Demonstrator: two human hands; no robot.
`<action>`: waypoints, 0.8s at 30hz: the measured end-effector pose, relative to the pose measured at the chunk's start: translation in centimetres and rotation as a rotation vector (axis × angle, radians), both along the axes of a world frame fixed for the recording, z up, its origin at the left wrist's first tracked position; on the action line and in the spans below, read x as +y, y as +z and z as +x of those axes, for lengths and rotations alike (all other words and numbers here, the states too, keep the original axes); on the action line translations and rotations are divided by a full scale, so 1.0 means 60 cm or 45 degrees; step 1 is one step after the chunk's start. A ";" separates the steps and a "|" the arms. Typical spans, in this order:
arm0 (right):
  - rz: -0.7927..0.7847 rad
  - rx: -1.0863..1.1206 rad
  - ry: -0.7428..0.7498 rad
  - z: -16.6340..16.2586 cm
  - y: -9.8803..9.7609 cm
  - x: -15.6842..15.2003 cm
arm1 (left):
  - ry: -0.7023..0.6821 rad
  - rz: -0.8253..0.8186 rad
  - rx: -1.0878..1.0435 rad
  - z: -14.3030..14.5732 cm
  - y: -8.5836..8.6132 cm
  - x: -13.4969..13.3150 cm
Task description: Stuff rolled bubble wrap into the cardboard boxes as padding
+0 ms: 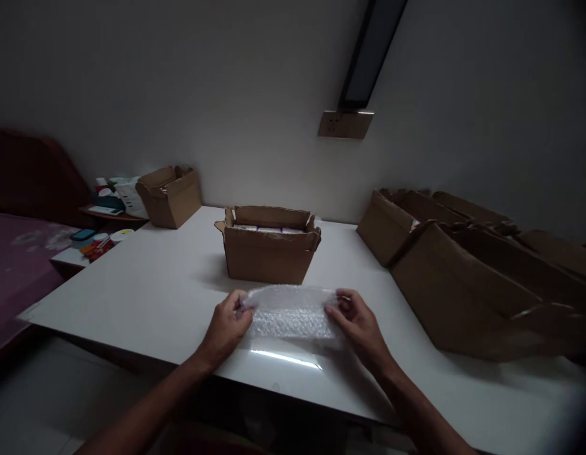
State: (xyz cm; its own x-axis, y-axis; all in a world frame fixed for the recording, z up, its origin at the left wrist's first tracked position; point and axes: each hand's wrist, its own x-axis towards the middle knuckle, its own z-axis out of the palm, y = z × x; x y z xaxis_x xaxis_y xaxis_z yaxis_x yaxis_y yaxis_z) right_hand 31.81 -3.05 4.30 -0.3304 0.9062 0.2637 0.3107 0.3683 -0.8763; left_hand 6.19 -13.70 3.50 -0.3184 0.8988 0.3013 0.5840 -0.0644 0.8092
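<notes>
As left hand (227, 327), right hand (358, 323) pinch ends, bubble wrap (290, 313) crosswise.

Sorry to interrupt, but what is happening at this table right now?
A person holds a piece of bubble wrap by its ends, the left hand on one end and the right hand on the other, just over a white table. An open box with items inside stands right behind it. Larger boxes lie to the right.
</notes>
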 end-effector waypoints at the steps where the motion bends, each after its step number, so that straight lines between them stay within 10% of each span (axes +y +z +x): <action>1: -0.020 0.133 0.003 0.002 0.015 -0.003 | 0.001 0.074 -0.071 -0.004 0.015 -0.003; 6: 0.263 0.087 0.163 0.026 0.040 -0.005 | -0.196 0.423 0.216 -0.052 0.030 -0.013; 12: 0.424 -0.649 0.483 0.103 -0.020 -0.015 | -0.478 0.149 0.712 -0.140 -0.034 -0.063; 18: 0.585 -0.615 0.375 0.007 0.005 -0.048 | -0.463 0.176 0.746 -0.070 0.004 -0.050; 24: 0.543 -0.789 0.581 0.008 -0.039 -0.066 | -0.778 -0.121 0.782 -0.063 -0.034 -0.065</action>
State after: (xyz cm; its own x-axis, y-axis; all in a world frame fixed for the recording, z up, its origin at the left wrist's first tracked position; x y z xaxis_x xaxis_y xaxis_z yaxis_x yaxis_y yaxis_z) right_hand 32.30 -7.00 1.96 -0.8323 0.5159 0.2026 0.4274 0.8301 -0.3582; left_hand 2.44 -17.60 1.44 0.4220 0.8892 0.1764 0.8042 -0.4571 0.3800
